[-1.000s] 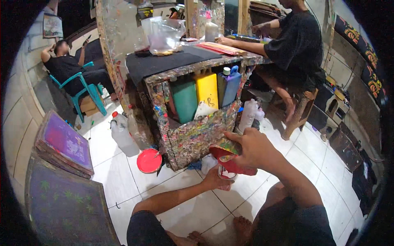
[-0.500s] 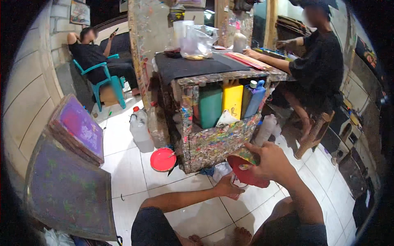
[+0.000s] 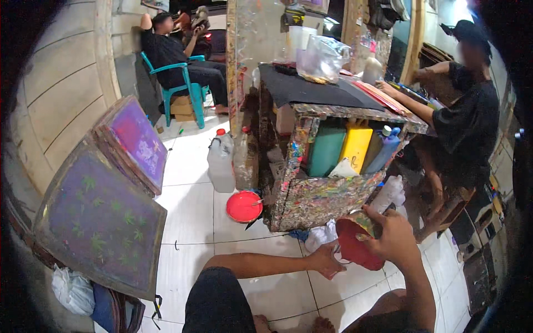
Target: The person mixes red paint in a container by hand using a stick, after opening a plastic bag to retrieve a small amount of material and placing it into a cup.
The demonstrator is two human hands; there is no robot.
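My right hand (image 3: 397, 238) grips a dark red, paint-coated tub (image 3: 358, 247) with greenish smears near its upper edge. The tub is tilted toward my left hand (image 3: 322, 262), its red face turned to me. The left fingers are wrapped round a small clear cup (image 3: 337, 258) with reddish-pink colour in or on it. Cup and tub are very close together; whether they touch is hard to tell. Beyond them on the floor lies a whitish plastic bag or cloth (image 3: 322, 236). A round lid or shallow dish of bright red paint (image 3: 243, 206) rests farther left, a stick at its edge.
A paint-splattered table (image 3: 327, 202) stands ahead, with green, yellow and blue jugs (image 3: 355, 147) on its shelf. Clear jugs (image 3: 222, 164) stand left of it. Framed screens (image 3: 105, 216) lean at the left. One person (image 3: 466, 116) works at the right; another (image 3: 172, 53) sits far left.
My view has swung left, so the scene sits farther right in the picture. Both hands keep hold of the tub and the cup, close together.
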